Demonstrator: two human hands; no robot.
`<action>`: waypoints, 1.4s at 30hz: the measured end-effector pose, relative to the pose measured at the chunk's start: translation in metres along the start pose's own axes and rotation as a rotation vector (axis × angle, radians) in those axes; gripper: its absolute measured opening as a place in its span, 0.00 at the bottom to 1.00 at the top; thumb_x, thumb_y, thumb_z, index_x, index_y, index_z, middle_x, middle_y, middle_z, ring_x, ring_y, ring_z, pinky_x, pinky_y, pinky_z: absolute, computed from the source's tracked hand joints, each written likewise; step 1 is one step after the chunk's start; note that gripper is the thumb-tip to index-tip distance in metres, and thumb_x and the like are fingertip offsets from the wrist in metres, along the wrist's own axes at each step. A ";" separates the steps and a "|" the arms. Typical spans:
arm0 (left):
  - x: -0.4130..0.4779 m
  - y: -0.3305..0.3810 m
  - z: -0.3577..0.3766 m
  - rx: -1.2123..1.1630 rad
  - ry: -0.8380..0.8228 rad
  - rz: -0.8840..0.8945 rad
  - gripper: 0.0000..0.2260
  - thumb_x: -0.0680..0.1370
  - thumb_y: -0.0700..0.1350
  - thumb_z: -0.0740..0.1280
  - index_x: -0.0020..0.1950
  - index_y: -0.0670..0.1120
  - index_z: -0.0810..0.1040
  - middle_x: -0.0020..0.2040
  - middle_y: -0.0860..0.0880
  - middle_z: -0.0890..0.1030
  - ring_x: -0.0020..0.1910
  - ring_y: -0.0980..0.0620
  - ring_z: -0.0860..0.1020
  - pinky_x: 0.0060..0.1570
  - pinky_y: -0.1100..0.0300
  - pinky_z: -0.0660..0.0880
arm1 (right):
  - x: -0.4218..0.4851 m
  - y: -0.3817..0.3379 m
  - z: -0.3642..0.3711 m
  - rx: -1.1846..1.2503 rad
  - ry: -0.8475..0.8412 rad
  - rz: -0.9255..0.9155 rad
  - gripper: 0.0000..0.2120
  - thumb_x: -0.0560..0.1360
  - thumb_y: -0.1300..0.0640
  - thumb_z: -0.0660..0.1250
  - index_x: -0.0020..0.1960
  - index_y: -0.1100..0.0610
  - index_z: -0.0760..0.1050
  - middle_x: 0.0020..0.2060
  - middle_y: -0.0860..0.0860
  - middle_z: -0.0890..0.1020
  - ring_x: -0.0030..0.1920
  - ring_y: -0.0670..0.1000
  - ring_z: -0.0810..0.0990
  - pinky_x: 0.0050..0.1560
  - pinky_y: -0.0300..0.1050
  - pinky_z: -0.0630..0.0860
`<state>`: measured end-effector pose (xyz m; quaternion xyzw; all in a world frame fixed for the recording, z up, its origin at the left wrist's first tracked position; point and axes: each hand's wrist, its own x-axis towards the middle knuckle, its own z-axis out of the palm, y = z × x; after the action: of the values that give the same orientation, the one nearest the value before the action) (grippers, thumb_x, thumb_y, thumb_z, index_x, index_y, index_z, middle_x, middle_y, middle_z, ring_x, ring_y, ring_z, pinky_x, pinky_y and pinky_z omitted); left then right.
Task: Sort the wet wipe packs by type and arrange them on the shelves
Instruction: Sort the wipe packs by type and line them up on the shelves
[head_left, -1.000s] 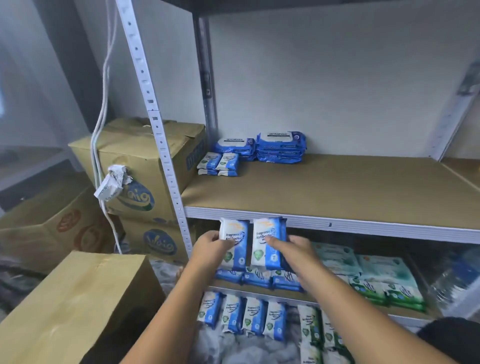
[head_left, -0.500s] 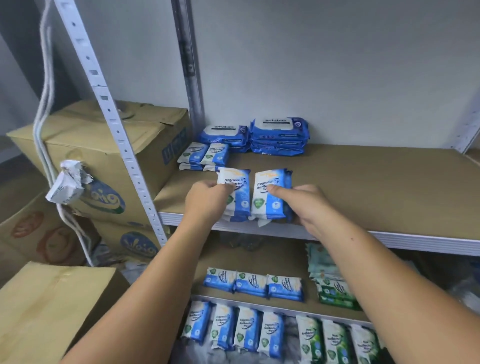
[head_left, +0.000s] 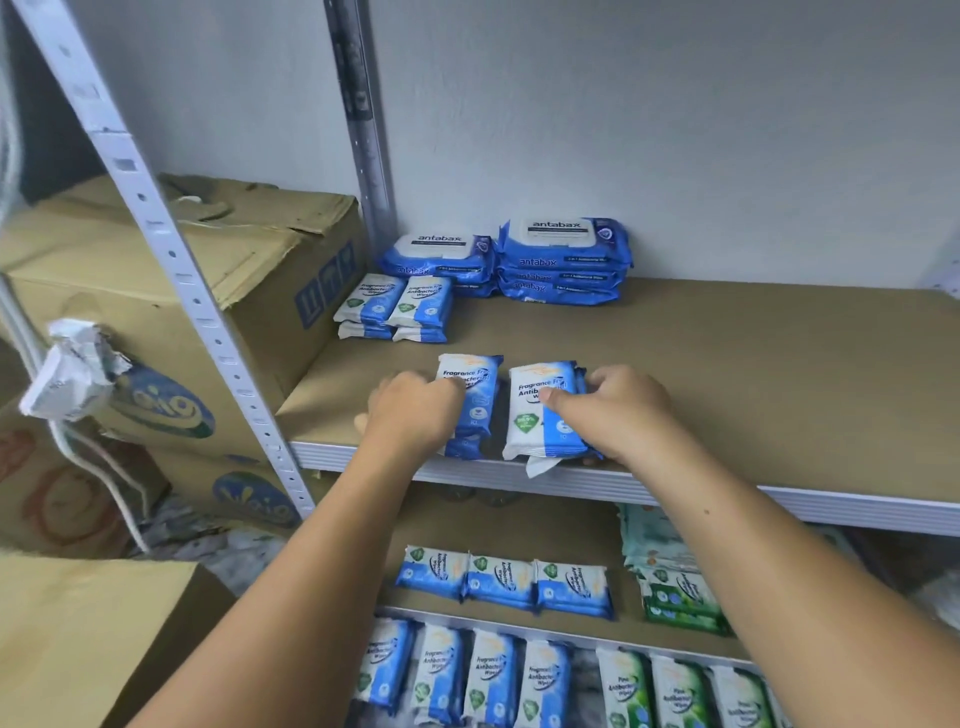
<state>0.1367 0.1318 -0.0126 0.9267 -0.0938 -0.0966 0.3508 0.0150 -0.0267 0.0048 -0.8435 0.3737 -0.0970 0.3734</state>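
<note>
Both hands are busy at the front lip of the brown board shelf (head_left: 727, 374). The left hand (head_left: 415, 415) curls down over a small stack of blue-and-white soft plastic wet wipe packs (head_left: 475, 395). The right hand (head_left: 618, 410) clamps a matching second stack (head_left: 540, 415), thumb on the printed face and fingers wrapped round the side at three o'clock. Both stacks rest on the board just beside each other, at about six o'clock on the shelf. A white seam flap of the right stack pokes over the grey metal edge.

At ten o'clock from the hands lie the small blue-and-white packs already shelved (head_left: 392, 306), two piles side by side and touching. Behind them, toward twelve o'clock, the large dark-blue lidded wipe packs (head_left: 561, 260) sit against the wall.

The held packs look light and squashy, filled film pouches that give under the fingers. Their glossy wrap is probably slick, so packs in a stack could slide over one another if pushed only from the top. The safest hold, I judge, pinches each stack through its thickness at the long sides, thumb above and fingers beneath or alongside. It should keep clear of the thin end seams, which would just fold. Sliding them along the board toward ten o'clock should suit them.
</note>
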 end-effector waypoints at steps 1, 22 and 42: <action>0.001 -0.002 -0.001 0.005 -0.006 0.009 0.14 0.75 0.55 0.60 0.40 0.45 0.75 0.50 0.46 0.80 0.53 0.40 0.74 0.59 0.48 0.70 | -0.002 -0.001 0.000 -0.022 0.027 -0.011 0.19 0.73 0.40 0.73 0.50 0.55 0.74 0.46 0.49 0.81 0.39 0.52 0.82 0.29 0.39 0.75; -0.034 -0.048 -0.022 0.066 0.034 0.766 0.20 0.71 0.41 0.77 0.57 0.58 0.77 0.63 0.61 0.74 0.63 0.54 0.73 0.63 0.56 0.72 | -0.034 0.023 -0.010 -0.217 0.046 -0.616 0.17 0.72 0.50 0.76 0.60 0.49 0.84 0.62 0.43 0.78 0.63 0.50 0.72 0.62 0.36 0.63; 0.017 -0.026 0.028 0.003 0.205 0.768 0.22 0.74 0.35 0.72 0.66 0.51 0.81 0.69 0.51 0.78 0.67 0.49 0.76 0.65 0.58 0.71 | 0.030 0.020 0.044 -0.061 0.214 -0.474 0.21 0.73 0.62 0.75 0.66 0.55 0.80 0.71 0.55 0.70 0.67 0.55 0.72 0.65 0.32 0.59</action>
<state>0.1485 0.1288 -0.0523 0.8297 -0.3981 0.1347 0.3675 0.0443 -0.0323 -0.0441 -0.9033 0.2056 -0.2595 0.2729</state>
